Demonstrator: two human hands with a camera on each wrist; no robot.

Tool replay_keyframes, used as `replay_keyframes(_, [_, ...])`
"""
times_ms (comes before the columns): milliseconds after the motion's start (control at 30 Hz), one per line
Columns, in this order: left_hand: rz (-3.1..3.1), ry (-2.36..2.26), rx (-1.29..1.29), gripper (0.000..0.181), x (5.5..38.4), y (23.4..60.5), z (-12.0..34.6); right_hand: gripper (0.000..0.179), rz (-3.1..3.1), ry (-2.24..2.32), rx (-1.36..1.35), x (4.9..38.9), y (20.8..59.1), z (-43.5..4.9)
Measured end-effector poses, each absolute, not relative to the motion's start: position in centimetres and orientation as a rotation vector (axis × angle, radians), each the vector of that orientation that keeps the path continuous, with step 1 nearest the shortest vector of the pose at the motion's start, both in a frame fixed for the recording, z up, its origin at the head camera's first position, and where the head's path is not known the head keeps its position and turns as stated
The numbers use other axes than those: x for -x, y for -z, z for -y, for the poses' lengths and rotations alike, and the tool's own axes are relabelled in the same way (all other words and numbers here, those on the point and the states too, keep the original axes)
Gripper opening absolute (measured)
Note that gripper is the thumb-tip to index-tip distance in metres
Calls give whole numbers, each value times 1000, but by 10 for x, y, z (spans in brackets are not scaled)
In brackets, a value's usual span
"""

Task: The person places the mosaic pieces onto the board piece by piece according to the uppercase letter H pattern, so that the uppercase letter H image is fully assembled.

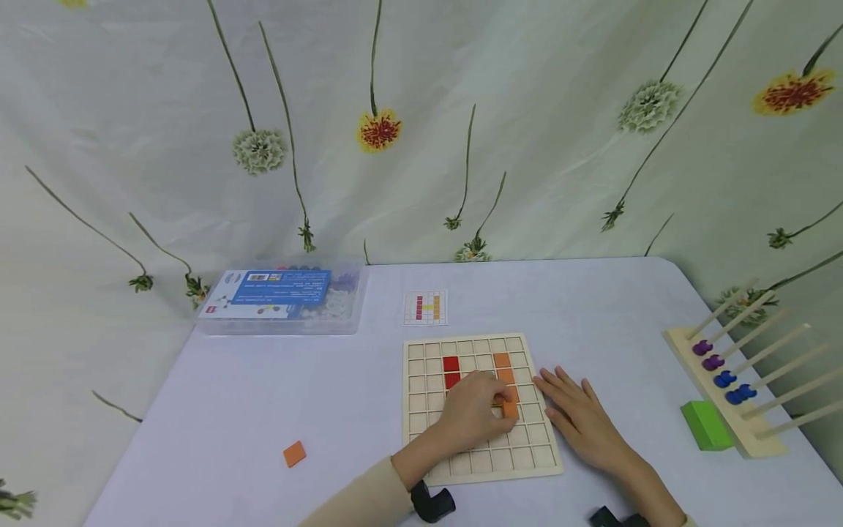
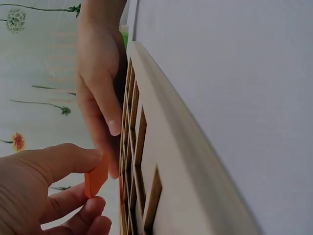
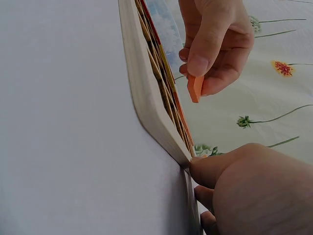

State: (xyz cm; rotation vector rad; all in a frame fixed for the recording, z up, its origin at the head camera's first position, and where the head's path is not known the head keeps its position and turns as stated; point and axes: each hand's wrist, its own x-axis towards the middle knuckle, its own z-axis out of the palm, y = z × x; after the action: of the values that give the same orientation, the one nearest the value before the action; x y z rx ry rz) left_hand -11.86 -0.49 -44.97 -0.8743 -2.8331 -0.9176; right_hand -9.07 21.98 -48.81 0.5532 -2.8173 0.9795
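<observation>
My left hand (image 1: 476, 413) pinches an orange square tile (image 2: 96, 178) between thumb and fingers, above the right part of a wooden grid board (image 1: 484, 462). Below an orange column (image 1: 503, 364) of tiles set in the board, the held tile hangs just over the cells. Two red tiles (image 1: 451, 372) show in a column further left; the hand hides the cells below them. My right hand (image 1: 586, 417) lies with its fingers extended on the table, its fingertips touching the board's right edge. In the right wrist view its thumb (image 3: 220, 169) meets the board's corner.
A loose orange tile (image 1: 294, 454) lies left of the board. Behind the board is a pattern card (image 1: 425, 308) with red, yellow and orange squares. A clear plastic box (image 1: 283, 300) stands at the back left. On the right are a pegged wooden rack (image 1: 718, 395) with beads and a green block (image 1: 707, 425).
</observation>
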Motion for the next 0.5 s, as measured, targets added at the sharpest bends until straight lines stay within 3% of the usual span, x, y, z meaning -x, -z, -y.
replay_keyframes(500, [2850, 737, 882, 15, 120, 459, -11, 46, 2795, -967, -571, 90, 488, -219])
